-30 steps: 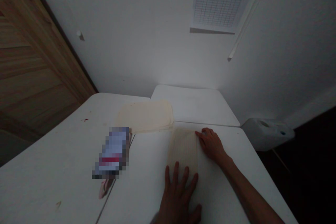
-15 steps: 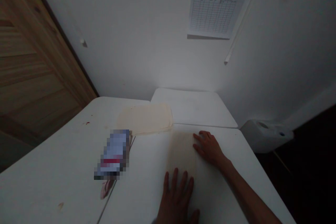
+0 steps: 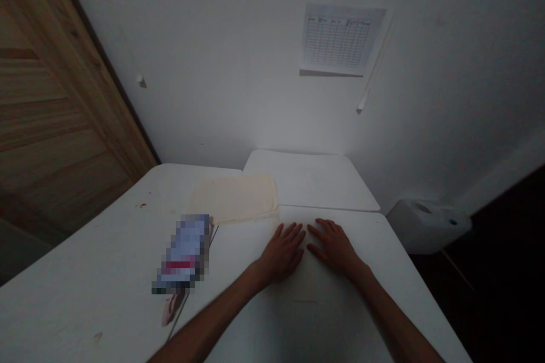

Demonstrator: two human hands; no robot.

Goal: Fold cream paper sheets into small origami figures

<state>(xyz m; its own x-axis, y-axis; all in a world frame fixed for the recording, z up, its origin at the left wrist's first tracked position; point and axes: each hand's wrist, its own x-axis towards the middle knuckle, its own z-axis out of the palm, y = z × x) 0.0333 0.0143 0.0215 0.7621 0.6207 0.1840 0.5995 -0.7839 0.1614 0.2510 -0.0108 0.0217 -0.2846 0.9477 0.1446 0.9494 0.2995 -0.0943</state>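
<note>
My left hand point(image 3: 281, 252) and my right hand point(image 3: 335, 247) lie flat side by side, fingers stretched out, on a pale folded cloth point(image 3: 305, 278) on the white table point(image 3: 102, 272). Most of that cloth is covered by the hands; a strip shows between and below them. A stack of cream folded cloths point(image 3: 234, 198) lies just beyond the hands, to the left.
A blurred-out rectangular object point(image 3: 183, 252) lies left of the hands over something pink point(image 3: 169, 309). A second white table point(image 3: 310, 178) stands behind against the wall. A wooden door point(image 3: 51, 108) is at left. A white container point(image 3: 428, 224) sits right of the table. A printed chart point(image 3: 338, 37) hangs on the wall.
My left hand has slid forward from the cloth's near end up beside my right hand. My right hand has stayed near the far end. The view has tilted slightly up.
</note>
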